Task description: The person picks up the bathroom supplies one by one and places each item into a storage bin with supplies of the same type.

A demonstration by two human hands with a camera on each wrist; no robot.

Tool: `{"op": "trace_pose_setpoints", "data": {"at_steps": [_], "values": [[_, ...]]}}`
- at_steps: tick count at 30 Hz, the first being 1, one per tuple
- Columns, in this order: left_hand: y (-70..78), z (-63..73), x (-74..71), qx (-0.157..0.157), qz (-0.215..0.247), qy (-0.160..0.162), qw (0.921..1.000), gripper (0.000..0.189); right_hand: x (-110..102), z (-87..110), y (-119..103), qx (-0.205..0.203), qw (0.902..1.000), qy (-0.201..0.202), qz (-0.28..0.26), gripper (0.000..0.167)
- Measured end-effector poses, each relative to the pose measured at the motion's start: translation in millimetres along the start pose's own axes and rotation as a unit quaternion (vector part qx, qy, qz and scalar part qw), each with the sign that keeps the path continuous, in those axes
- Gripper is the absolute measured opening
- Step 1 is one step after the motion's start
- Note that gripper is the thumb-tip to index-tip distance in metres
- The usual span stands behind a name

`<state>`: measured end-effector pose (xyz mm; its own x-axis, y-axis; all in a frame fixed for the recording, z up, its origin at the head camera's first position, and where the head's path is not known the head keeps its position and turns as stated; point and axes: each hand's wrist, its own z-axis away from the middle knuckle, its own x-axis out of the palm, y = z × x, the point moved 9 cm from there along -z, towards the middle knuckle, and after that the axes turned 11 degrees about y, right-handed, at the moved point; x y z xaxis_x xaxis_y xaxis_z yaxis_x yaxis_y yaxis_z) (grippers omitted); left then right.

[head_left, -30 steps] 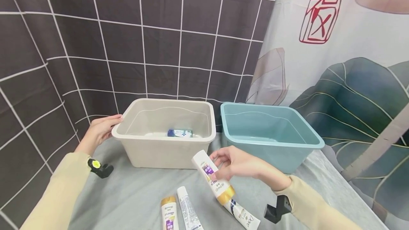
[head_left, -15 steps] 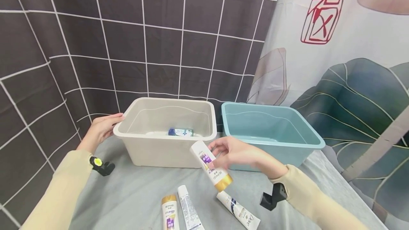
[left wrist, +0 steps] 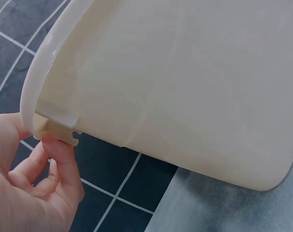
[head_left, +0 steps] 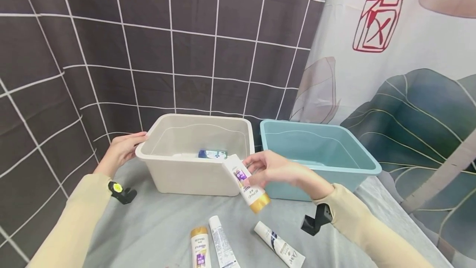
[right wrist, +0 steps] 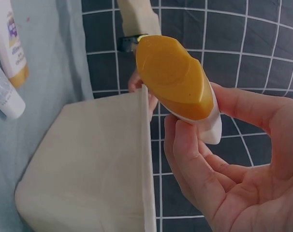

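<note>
The right hand [head_left: 277, 173] pinches a glossy white plastic bottle with a rounded gold cap [head_left: 252, 192] and a purple-printed label, thumb on one side and fingertips on the other. The bottle tilts at the front right corner of a deep beige plastic bin with a rolled rim [head_left: 189, 177], its white end overlapping that rim in the head view; I cannot tell whether they touch. The left hand [head_left: 124, 150] pinches the smooth rim at the beige bin's left end, thumb against fingers.

Inside the beige bin lies a small blue, white and green package [head_left: 213, 154]. Just right of the beige bin stands a matching pale blue plastic bin [head_left: 347, 179]. On the soft, slightly creased grey cloth [head_left: 156, 235] in front of the beige bin lie a second white bottle with a gold cap [head_left: 201, 249], a slim white tube covered in fine print [head_left: 223, 245] beside it, and, farther right, a flat-ended white Dove tube [head_left: 279, 245]. Behind the beige bin hangs dark grey fabric with a white grid [head_left: 193, 53].
</note>
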<state>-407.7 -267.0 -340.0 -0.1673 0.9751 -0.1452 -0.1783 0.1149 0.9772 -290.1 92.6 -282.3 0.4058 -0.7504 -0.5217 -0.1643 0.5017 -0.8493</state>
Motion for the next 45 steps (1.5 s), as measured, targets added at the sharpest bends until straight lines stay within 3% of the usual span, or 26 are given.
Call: {"op": "trace_pose_setpoints", "data": {"at_steps": [4,9,16,28,45], "values": [[-0.6,1.2,1.6,0.007,-0.004,-0.011,0.9999,0.072,-3,-4.2,0,0.007,1.0,0.001,-0.003,0.04],[-3.0,1.4,1.3,-0.015,0.01,0.003,0.9998,0.074,-8,-8.1,-1,0.017,0.9998,0.002,-0.005,0.041],[2.4,2.7,1.1,0.005,-0.011,-0.006,0.9999,0.071,-14,-14.4,-9,0.021,0.9997,0.001,-0.007,0.042],[1.4,-0.2,-1.7,0.004,-0.02,0.009,0.9997,0.069,-19,-29.4,-14,0.032,0.9995,0.0,0.001,0.045],[2.3,1.4,-0.6,0.008,-0.016,0.004,0.9998,0.069,-19,-49.0,-19,0.024,0.9997,-0.007,0.007,0.042]]}}
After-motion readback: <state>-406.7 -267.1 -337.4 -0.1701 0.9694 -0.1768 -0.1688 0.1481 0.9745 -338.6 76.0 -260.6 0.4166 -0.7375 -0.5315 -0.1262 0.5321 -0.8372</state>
